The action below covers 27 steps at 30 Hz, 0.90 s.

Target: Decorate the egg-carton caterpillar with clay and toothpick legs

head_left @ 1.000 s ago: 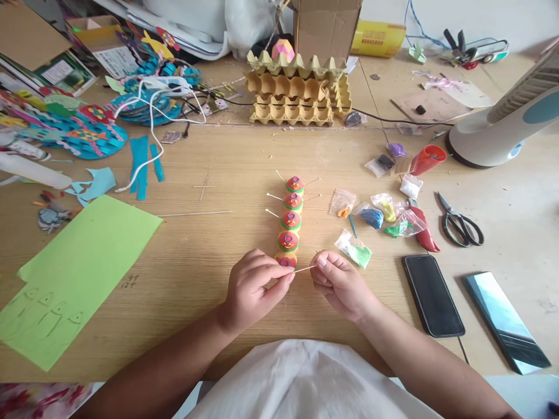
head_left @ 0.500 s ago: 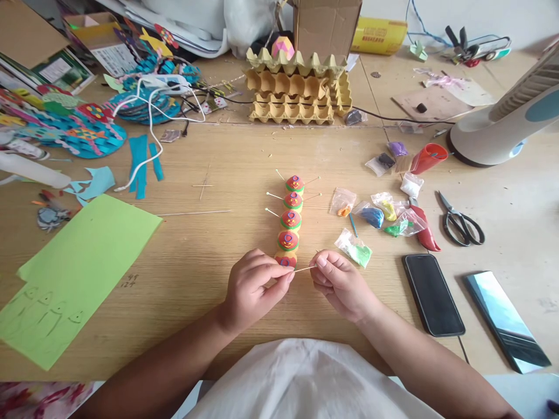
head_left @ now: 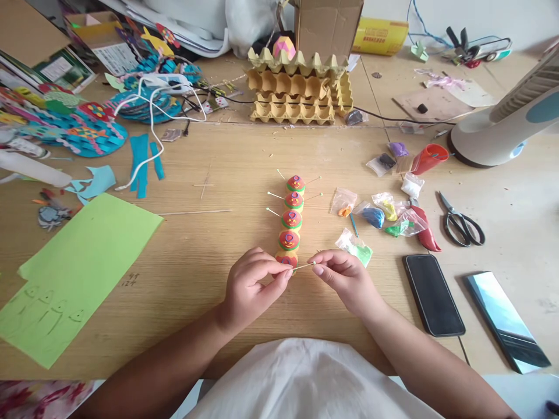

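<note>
A thin toothpick (head_left: 303,266) with a small pale ball at its right end spans the gap between my hands. My left hand (head_left: 255,282) pinches the toothpick's left end between thumb and index finger. At the balled end, the thumb and index finger of my right hand (head_left: 345,279) are closed on the tip. Just beyond lies a caterpillar-like row of domed egg-carton cups (head_left: 290,219), painted red, green and yellow with clay faces. Ball-tipped toothpicks stick out from the farther cups. My left fingers partly cover the nearest cup.
On the right are bagged coloured clay (head_left: 372,215), scissors (head_left: 463,224), two phones (head_left: 434,295) and a red cup (head_left: 430,157). Green paper (head_left: 87,273) and loose sticks (head_left: 196,212) lie left. Egg cartons (head_left: 297,107) stand behind; a white appliance (head_left: 484,139) stands far right.
My right hand has loosened from a tighter curl, its fingers now straighter at the toothpick's end. The pale ball there now shows. My left hand keeps its pinch, almost unmoved.
</note>
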Tool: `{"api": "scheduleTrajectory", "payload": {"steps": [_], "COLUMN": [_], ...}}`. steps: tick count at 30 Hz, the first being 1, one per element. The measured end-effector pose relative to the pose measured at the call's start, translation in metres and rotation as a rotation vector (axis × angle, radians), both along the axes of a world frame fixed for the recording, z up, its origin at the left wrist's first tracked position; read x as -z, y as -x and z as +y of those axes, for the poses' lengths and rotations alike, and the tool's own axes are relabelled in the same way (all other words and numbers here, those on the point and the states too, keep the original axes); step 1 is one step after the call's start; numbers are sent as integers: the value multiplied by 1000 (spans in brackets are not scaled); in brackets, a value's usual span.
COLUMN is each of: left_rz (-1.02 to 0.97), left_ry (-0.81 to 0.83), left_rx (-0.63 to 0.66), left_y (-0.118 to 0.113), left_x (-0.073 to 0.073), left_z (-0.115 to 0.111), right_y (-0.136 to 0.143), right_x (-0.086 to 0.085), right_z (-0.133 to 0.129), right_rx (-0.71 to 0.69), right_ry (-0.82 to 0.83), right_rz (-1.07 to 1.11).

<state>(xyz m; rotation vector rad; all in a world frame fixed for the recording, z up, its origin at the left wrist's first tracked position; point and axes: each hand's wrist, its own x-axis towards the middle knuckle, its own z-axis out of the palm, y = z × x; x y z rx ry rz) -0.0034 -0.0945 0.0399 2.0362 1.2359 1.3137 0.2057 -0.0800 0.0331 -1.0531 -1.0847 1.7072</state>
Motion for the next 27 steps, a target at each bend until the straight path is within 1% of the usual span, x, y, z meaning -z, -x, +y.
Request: {"api": "scheduleTrajectory", "payload": {"steps": [5, 13, 19, 25, 27], "left_rz": [-11, -23, -27, 0, 13], "left_ry": [12, 18, 10, -14, -14], "left_rx": [11, 13, 30, 48, 50], "left_y": [0, 1, 0, -1, -1], "left_x": [1, 1, 0, 0, 0], "left_z": [-1, -1, -2, -2, -1], "right_y": [-2, -3, -3, -3, -4], "right_x": [0, -2, -2, 0, 1], "right_z": [0, -1, -2, -2, -1], "right_rx": [11, -23, 4, 46, 36], "right_ry": [-97, -131, -219, -204, -200], "right_rz": [-65, -94, -155, -177, -177]}}
